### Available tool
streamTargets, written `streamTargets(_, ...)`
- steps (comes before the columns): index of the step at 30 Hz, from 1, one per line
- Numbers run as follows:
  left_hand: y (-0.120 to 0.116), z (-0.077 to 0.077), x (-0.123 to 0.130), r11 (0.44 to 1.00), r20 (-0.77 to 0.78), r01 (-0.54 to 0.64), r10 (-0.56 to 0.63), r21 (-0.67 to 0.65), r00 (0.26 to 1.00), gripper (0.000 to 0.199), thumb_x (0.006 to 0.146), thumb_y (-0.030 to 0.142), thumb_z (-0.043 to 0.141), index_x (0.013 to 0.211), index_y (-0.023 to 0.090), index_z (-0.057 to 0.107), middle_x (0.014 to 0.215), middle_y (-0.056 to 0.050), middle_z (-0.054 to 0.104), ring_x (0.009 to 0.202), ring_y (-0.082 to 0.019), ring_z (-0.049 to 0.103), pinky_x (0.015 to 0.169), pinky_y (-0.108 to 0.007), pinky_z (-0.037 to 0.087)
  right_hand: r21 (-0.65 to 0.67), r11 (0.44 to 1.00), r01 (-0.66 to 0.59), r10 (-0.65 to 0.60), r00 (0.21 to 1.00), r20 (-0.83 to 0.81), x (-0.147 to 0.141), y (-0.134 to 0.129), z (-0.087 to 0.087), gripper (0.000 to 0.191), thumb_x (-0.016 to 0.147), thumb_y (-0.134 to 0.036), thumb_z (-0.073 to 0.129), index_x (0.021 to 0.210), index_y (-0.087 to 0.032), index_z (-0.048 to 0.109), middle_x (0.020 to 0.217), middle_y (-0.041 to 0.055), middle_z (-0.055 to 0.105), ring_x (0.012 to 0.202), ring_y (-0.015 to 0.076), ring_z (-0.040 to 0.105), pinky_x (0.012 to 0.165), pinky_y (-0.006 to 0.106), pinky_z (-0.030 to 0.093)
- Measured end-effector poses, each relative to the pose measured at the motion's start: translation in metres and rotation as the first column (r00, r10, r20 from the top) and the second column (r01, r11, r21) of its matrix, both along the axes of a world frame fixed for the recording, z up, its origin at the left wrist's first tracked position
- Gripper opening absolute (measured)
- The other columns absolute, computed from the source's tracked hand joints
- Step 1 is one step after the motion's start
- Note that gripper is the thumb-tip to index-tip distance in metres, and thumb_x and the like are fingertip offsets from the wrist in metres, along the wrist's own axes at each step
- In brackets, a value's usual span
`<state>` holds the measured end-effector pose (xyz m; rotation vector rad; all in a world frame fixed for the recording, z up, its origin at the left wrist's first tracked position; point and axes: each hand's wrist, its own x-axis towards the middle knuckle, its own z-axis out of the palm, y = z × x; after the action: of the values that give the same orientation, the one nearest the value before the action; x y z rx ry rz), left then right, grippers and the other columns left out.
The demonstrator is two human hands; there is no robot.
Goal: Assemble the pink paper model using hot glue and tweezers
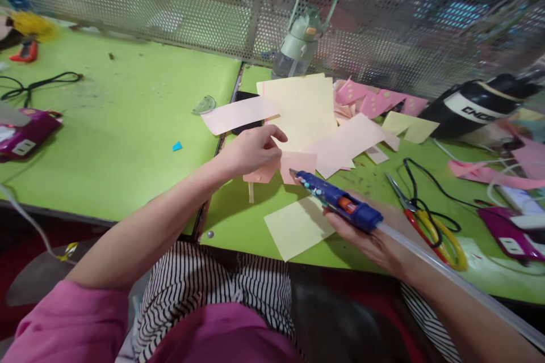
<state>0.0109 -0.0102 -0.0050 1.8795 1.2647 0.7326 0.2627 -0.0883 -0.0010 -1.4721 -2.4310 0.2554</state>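
Pink paper under your left hand, glue gun in your right hand.
Your left fingers curl loosely above that piece, beside the large cream sheet; whether they pinch anything, I cannot tell. Next, a pink square lies below the nozzle, a pale yellow sheet nearer you. Your right hand is closed around the gun, with scissors farther right.

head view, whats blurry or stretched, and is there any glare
In the head view, the glue gun is fairly clear; toward the head view's edges, the yellow bundle and the mesh screen's right part smear, and the black bottle looks stretched; also in the head view, pale sheen beside the scissors.
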Motion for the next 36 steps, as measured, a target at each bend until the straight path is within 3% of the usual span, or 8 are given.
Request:
streamTargets(14,0.0,-0.001,0.0,1.0,0.005,0.003,-0.003,-0.005,1.0,0.031,0.079,0.015,0.052,0.108,0.016,0.062,0.084,-0.002,0.069,0.072,-0.012,0.059,0.061,-0.025,0.04,-0.009,0.999,0.033,-0.033,0.999,-0.004,-0.001,0.002,0.002,0.028,0.083,-0.052,0.049,0.079,-0.026,0.059,0.058,0.0033,0.062,0.049,0.0211,0.058,0.042,0.032,0.04)
streamTargets(20,-0.001,0.001,0.0,1.0,-0.008,0.006,-0.007,-0.013,1.0,0.032,0.08,0.015,0.052,0.109,0.016,0.062,0.084,-0.002,0.069,0.071,-0.012,0.059,0.062,-0.025,0.04,-0.067,0.997,0.028,-0.026,0.999,0.027,-0.008,-0.002,0.015,0.024,0.085,-0.046,0.048,0.08,-0.025,0.059,0.065,0.0052,0.067,0.058,0.0241,0.065,0.049,0.035,0.048)
streamTargets(30,-0.001,0.002,0.0,1.0,-0.015,0.003,-0.003,-0.019,1.0,0.031,0.079,0.015,0.052,0.109,0.017,0.062,0.083,-0.001,0.069,0.07,-0.013,0.059,0.062,-0.026,0.041,0.04,0.999,-0.026,0.026,1.0,0.015,0.0,0.002,0.0,0.032,0.088,-0.052,0.042,0.082,-0.026,0.058,0.063,0.0042,0.066,0.053,0.0234,0.063,0.044,0.034,0.044)
streamTargets(36,-0.001,0.002,0.0,1.0,-0.025,0.006,-0.006,-0.012,1.0,0.031,0.08,0.016,0.052,0.109,0.017,0.062,0.083,-0.001,0.068,0.071,-0.013,0.059,0.061,-0.025,0.041,-0.067,0.998,0.014,-0.01,0.999,0.053,0.0,0.0,0.001,0.029,0.087,-0.05,0.047,0.083,-0.025,0.06,0.065,0.002,0.063,0.059,0.0207,0.063,0.051,0.032,0.049)
